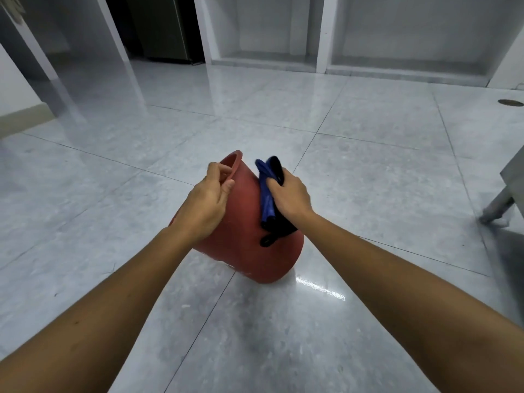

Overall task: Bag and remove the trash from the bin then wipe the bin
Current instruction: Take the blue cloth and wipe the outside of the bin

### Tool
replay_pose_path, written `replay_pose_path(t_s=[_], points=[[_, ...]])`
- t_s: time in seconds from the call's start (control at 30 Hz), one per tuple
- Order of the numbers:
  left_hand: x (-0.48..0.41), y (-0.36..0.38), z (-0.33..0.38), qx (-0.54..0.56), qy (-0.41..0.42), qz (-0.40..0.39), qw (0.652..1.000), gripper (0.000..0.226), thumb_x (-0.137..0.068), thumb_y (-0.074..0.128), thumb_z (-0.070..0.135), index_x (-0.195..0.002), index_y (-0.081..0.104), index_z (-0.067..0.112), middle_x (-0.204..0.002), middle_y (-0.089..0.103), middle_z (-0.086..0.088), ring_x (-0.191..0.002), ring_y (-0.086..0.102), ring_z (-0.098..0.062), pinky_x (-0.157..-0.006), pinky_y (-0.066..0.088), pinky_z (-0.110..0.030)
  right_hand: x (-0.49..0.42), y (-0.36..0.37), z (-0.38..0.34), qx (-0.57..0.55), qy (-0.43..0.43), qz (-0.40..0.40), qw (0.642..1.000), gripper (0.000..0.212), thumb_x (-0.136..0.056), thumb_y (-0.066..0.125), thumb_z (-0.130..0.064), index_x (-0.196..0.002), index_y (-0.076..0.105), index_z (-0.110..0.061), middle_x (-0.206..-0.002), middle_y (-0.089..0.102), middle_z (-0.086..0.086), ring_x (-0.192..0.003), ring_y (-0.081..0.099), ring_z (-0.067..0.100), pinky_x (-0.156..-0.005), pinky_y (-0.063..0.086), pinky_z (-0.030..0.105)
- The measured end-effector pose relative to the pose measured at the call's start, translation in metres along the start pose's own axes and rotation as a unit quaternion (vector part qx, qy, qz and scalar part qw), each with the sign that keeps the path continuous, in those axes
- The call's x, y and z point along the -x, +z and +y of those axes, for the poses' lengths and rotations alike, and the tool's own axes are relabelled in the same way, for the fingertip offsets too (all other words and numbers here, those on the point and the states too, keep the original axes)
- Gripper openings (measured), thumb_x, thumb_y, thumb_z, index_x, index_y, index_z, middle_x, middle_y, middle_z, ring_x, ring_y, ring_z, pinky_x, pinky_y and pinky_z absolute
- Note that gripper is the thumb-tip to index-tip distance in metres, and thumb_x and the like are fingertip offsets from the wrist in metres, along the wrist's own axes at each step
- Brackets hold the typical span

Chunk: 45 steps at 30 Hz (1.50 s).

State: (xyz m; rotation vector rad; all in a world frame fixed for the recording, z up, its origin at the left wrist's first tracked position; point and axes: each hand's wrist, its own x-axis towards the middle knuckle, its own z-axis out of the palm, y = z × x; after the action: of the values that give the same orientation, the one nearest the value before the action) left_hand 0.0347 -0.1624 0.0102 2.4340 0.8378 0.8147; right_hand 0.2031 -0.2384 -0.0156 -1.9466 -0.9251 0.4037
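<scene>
A red plastic bin (243, 239) stands tilted on the grey tiled floor, its mouth turned away from me and up to the left. My left hand (208, 202) grips the bin's rim, fingers curled over the edge. My right hand (290, 194) is closed on a blue and black cloth (269, 199) and presses it against the bin's outer right wall. A black loop of the cloth hangs down over the wall. The bin's inside is hidden from me.
A grey metal leg (499, 205) of some furniture stands at the right edge. White open cabinet bays (397, 38) line the far wall, with a dark doorway (158, 26) to their left. A round floor drain (510, 102) lies far right.
</scene>
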Motion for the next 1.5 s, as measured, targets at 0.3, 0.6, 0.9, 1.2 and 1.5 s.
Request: replay_pose_path(t_s=[0.3, 0.6, 0.9, 1.2, 1.5], points=[[0.005, 0.002, 0.0, -0.089, 0.002, -0.007, 0.996, 0.042, -0.098, 0.021, 0.047, -0.139, 0.021, 0.057, -0.052, 0.046, 0.009, -0.051, 0.046, -0.005, -0.049, 0.034, -0.027, 0.001, -0.02, 0.019, -0.01, 0.14, -0.039, 0.989, 0.036, -0.092, 0.047, -0.035, -0.118, 0.061, -0.014, -0.116, 0.066, 0.013, -0.106, 0.06, 0.033, -0.093, 0.048, 0.039], [0.002, 0.0, -0.002, -0.026, -0.006, -0.008, 1.0, 0.035, -0.099, 0.027, 0.043, -0.133, 0.035, 0.041, -0.056, 0.053, 0.002, -0.051, 0.054, -0.013, -0.049, 0.035, -0.025, -0.002, 0.0, -0.007, -0.019, 0.034, -0.027, 0.999, 0.035, -0.089, 0.047, -0.03, -0.121, 0.058, -0.021, -0.115, 0.067, 0.009, -0.104, 0.061, 0.03, -0.089, 0.048, 0.038], [-0.02, 0.013, 0.031, 0.012, 0.016, -0.029, 0.999, 0.02, -0.094, 0.04, 0.047, -0.11, 0.048, 0.039, -0.072, 0.067, 0.007, -0.064, 0.062, -0.002, -0.058, 0.048, -0.023, 0.003, -0.019, 0.054, 0.005, 0.179, -0.053, 0.982, 0.023, -0.088, 0.051, -0.036, -0.096, 0.062, -0.018, -0.095, 0.066, 0.009, -0.088, 0.061, 0.029, -0.076, 0.045, 0.031], [0.049, -0.017, -0.034, -0.207, 0.176, -0.091, 0.958, 0.059, -0.097, 0.016, 0.048, -0.133, 0.053, 0.019, -0.128, 0.062, 0.0, -0.123, 0.052, -0.019, -0.109, 0.027, -0.033, -0.014, -0.039, 0.053, -0.117, 0.228, 0.01, 0.967, 0.03, -0.088, 0.049, -0.026, -0.112, 0.061, -0.013, -0.098, 0.064, 0.011, -0.09, 0.06, 0.03, -0.078, 0.047, 0.034], [0.076, 0.016, -0.001, -0.176, 0.229, -0.144, 0.947, 0.073, -0.085, 0.037, 0.062, -0.128, 0.048, 0.005, -0.103, 0.07, -0.008, -0.089, 0.068, -0.022, -0.087, 0.053, -0.041, -0.013, -0.018, 0.014, -0.363, 0.341, 0.04, 0.866, 0.022, -0.094, 0.051, -0.023, -0.09, 0.07, -0.014, -0.08, 0.065, -0.006, -0.105, 0.062, 0.026, -0.095, 0.05, 0.036]])
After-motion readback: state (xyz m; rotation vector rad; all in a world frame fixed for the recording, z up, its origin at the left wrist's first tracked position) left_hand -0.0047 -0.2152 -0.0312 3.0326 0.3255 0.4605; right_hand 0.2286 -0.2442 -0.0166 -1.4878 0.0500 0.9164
